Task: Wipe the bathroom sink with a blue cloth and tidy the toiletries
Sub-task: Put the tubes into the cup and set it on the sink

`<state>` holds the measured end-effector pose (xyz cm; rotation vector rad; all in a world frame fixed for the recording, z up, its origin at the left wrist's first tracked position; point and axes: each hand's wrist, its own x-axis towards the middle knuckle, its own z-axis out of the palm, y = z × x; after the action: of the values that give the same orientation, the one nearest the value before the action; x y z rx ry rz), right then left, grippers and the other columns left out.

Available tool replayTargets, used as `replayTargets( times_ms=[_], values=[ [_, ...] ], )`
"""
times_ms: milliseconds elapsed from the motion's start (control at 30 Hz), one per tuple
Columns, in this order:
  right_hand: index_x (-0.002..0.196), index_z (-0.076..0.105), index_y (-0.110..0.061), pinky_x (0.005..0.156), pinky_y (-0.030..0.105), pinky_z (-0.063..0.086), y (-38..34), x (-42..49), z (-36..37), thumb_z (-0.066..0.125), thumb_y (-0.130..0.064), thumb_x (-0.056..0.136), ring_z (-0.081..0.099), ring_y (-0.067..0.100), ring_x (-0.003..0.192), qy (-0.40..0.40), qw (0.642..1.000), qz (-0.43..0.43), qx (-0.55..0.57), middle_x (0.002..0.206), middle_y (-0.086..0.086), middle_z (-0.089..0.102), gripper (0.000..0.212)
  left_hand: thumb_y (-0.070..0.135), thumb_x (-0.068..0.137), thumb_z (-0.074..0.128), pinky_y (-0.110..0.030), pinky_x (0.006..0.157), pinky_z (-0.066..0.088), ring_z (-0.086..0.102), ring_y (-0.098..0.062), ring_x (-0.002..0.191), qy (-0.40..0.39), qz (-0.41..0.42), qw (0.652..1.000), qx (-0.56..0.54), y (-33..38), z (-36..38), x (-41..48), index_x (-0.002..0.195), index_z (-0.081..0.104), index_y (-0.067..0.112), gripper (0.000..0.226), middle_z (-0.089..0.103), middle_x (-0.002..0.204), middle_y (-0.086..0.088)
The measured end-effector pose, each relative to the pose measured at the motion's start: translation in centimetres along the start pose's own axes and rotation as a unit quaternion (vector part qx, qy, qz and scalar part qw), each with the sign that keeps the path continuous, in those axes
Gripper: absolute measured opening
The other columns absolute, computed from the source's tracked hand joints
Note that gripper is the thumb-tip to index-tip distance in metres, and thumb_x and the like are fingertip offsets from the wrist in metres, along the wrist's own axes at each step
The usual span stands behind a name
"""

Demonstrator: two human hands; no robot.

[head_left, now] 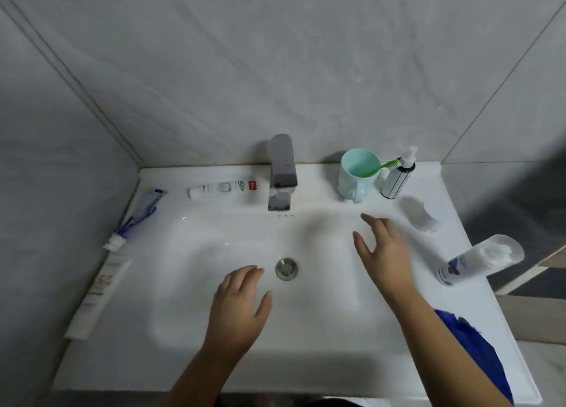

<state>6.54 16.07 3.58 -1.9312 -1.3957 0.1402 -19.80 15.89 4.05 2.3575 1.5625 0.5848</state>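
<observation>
Both my hands hover empty over the white sink (190, 284). My left hand (239, 305) is open just left of the drain (287, 268). My right hand (382, 250) is open, fingers spread, reaching toward the right rim. The blue cloth (477, 351) lies on the front right rim, partly hidden by my right forearm. A mint cup (356, 173) with a green toothbrush (382, 167) stands at the back right, next to a pump bottle (398, 176). A white jar (424, 215) and a toppled bottle (477, 261) sit on the right rim.
A chrome faucet (283, 173) stands at the back centre. A white tube (223, 189) lies to the left of the faucet. Along the left rim lie a blue tube (137, 216) and a white tube (101, 290). Grey tiled walls close the back and left.
</observation>
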Motion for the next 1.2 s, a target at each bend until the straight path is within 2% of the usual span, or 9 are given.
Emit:
replayTargets(
  times_ms=[67, 133, 233, 333, 467, 567, 800, 1133, 1200],
  values=[
    [0.116, 0.059, -0.003, 0.074, 0.036, 0.049, 0.2, 2.0, 0.3, 0.068, -0.009, 0.081, 0.061, 0.035, 0.090, 0.028, 0.999, 0.017, 0.000, 0.104, 0.017, 0.060, 0.037, 0.037, 0.078, 0.046, -0.023, 0.085, 0.036, 0.048, -0.013, 0.098, -0.011, 0.038, 0.999, -0.028, 1.4, 0.5, 1.8, 0.104, 0.065, 0.010, 0.042, 0.066, 0.103, -0.003],
    [0.115, 0.060, -0.002, 0.073, 0.038, 0.049, 0.8, 3.4, 0.3, 0.068, -0.008, 0.079, 0.060, 0.038, 0.093, 0.045, 0.999, 0.023, -0.018, 0.104, 0.018, 0.060, 0.037, 0.037, 0.079, 0.045, -0.022, 0.083, 0.041, 0.053, -0.014, 0.096, -0.032, 0.064, 0.995, -0.064, 3.4, 1.6, 4.0, 0.105, 0.064, 0.012, 0.042, 0.065, 0.104, -0.001],
    [0.112, 0.061, -0.003, 0.068, 0.038, 0.050, 1.9, 4.5, -0.4, 0.070, -0.008, 0.077, 0.060, 0.037, 0.090, 0.057, 0.997, 0.027, -0.046, 0.102, 0.018, 0.061, 0.036, 0.047, 0.079, 0.037, -0.031, 0.083, 0.049, 0.058, -0.021, 0.101, -0.061, 0.031, 0.990, -0.122, 6.6, 3.9, 7.4, 0.114, 0.062, 0.013, 0.055, 0.062, 0.111, -0.001],
    [0.109, 0.063, -0.004, 0.064, 0.035, 0.050, 2.9, 4.9, -1.1, 0.073, -0.007, 0.074, 0.062, 0.036, 0.087, 0.061, 0.995, 0.012, -0.077, 0.098, 0.017, 0.062, 0.036, 0.052, 0.077, 0.031, -0.035, 0.085, 0.047, 0.056, -0.026, 0.108, -0.073, -0.008, 0.986, -0.152, 9.4, 6.7, 10.9, 0.119, 0.059, 0.011, 0.065, 0.061, 0.116, -0.005],
    [0.107, 0.064, -0.006, 0.066, 0.036, 0.049, 4.4, 5.4, -1.9, 0.073, -0.009, 0.074, 0.060, 0.036, 0.089, 0.064, 0.992, 0.036, -0.100, 0.099, 0.015, 0.063, 0.035, 0.031, 0.084, 0.060, -0.034, 0.084, 0.045, 0.054, -0.026, 0.109, -0.061, -0.078, 0.972, -0.211, 12.0, 10.3, 15.0, 0.120, 0.058, 0.010, 0.042, 0.060, 0.116, -0.007],
    [0.106, 0.065, -0.006, 0.065, 0.036, 0.050, 5.2, 5.5, -2.2, 0.074, -0.008, 0.073, 0.060, 0.037, 0.085, 0.069, 0.991, 0.044, -0.110, 0.099, 0.015, 0.063, 0.035, 0.027, 0.081, 0.068, -0.033, 0.074, 0.043, 0.055, -0.024, 0.103, -0.050, -0.130, 0.967, -0.213, 13.3, 12.3, 16.9, 0.112, 0.060, 0.012, 0.035, 0.059, 0.110, -0.005],
    [0.102, 0.065, -0.006, 0.062, 0.033, 0.050, 5.6, 5.1, -2.1, 0.069, -0.012, 0.072, 0.061, 0.035, 0.078, 0.075, 0.989, 0.034, -0.120, 0.095, 0.013, 0.063, 0.031, 0.024, 0.084, 0.060, -0.026, 0.060, 0.031, 0.056, -0.026, 0.084, -0.030, -0.195, 0.958, -0.210, 14.4, 13.7, 19.3, 0.088, 0.061, 0.010, 0.015, 0.061, 0.095, -0.007],
    [0.106, 0.064, -0.005, 0.074, 0.029, 0.046, 3.4, 1.1, -3.6, 0.073, -0.007, 0.073, 0.061, 0.032, 0.087, 0.067, 0.992, 0.034, -0.098, 0.099, 0.012, 0.062, 0.034, 0.022, 0.084, 0.061, -0.027, 0.055, 0.025, 0.049, -0.023, 0.067, -0.048, -0.131, 0.971, -0.192, 12.0, 9.7, 14.9, 0.074, 0.057, 0.007, 0.018, 0.058, 0.075, -0.007],
    [0.106, 0.064, -0.005, 0.076, 0.030, 0.045, 3.1, -0.6, -4.2, 0.074, -0.007, 0.073, 0.060, 0.032, 0.087, 0.063, 0.993, 0.028, -0.097, 0.101, 0.013, 0.063, 0.034, 0.023, 0.082, 0.064, -0.027, 0.055, 0.029, 0.052, -0.023, 0.067, -0.046, -0.129, 0.969, -0.203, 11.3, 8.3, 12.7, 0.074, 0.058, 0.008, 0.018, 0.060, 0.074, -0.005]
  ],
)
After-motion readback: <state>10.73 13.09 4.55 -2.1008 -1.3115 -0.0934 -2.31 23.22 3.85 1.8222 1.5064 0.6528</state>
